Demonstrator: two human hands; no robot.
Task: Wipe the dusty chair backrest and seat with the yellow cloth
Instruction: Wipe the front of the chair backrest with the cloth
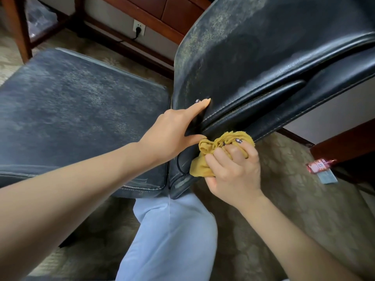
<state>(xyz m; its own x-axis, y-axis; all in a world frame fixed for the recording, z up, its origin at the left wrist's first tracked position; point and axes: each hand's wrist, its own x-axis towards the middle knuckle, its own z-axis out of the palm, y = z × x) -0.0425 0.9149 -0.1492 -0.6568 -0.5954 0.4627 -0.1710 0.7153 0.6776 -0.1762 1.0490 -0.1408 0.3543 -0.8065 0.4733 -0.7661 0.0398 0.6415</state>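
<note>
Yellow cloth bunched in the right hand's curled fingers presses the backrest edge the left hand grips.

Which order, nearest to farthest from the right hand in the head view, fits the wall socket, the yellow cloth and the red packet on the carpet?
1. yellow cloth: gripped in the right hand.
2. red packet: on the carpet, to the right.
3. wall socket: farthest, upper left of the view.
</note>
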